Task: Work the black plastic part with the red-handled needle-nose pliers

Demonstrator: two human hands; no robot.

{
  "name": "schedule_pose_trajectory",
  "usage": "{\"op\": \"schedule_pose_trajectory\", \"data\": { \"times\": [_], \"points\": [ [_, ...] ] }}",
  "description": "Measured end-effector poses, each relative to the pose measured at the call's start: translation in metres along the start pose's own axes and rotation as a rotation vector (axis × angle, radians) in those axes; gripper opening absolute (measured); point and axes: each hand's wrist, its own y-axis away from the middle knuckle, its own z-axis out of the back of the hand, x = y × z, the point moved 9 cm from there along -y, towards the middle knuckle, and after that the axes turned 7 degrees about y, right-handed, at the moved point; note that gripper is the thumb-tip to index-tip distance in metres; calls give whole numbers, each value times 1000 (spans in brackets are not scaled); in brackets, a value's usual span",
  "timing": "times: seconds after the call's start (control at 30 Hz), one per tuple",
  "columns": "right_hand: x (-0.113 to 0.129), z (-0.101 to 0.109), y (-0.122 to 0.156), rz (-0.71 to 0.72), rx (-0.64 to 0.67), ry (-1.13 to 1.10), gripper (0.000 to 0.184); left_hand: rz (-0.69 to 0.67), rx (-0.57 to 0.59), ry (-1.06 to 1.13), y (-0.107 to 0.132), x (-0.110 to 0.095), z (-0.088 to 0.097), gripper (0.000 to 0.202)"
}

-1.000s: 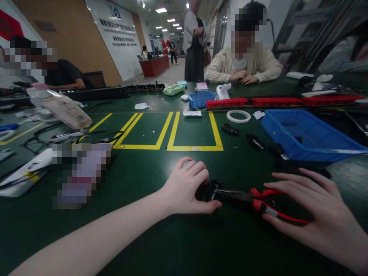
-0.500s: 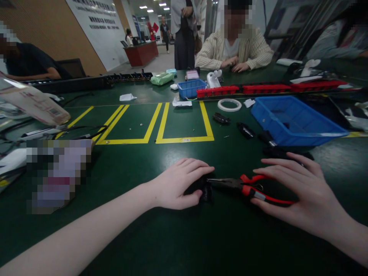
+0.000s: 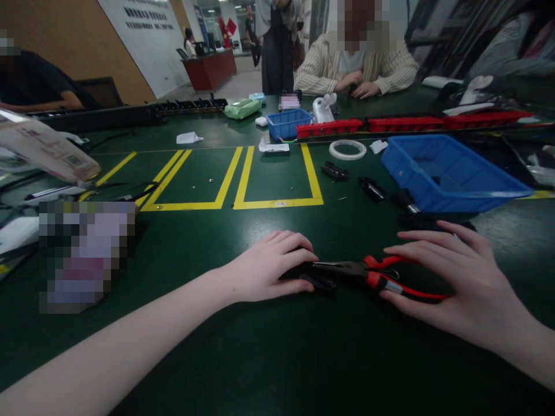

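Note:
My right hand (image 3: 455, 283) holds long-nose pliers (image 3: 347, 268) by their red handles, which are spread apart between thumb and fingers. The jaws point left and reach up to my left fingertips. My left hand (image 3: 277, 268) is closed on a small black part (image 3: 321, 282) low over the green table. Much of that part is hidden under the palm and fingers. Whether the plier tips grip it, I cannot tell.
Beyond my right hand stands a blue bin (image 3: 455, 179), with black parts (image 3: 372, 188) beside it. A tape roll (image 3: 347, 149), yellow tape lines (image 3: 277, 203), a small blue basket (image 3: 289, 124) and red strips (image 3: 403, 123) lie farther back. A person (image 3: 355, 63) sits opposite.
The black part under my left hand has turned and now sticks out farther to the right. Both hands keep nearly the same place, and the view has tilted slightly down.

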Motion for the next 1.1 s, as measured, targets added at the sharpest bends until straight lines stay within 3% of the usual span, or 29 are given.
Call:
{"op": "schedule_pose_trajectory", "data": {
  "times": [1.1],
  "points": [
    [2,4,-1,-3,-33,-19,37,60,-8,19,-2,6,-1,32]
  ]
}}
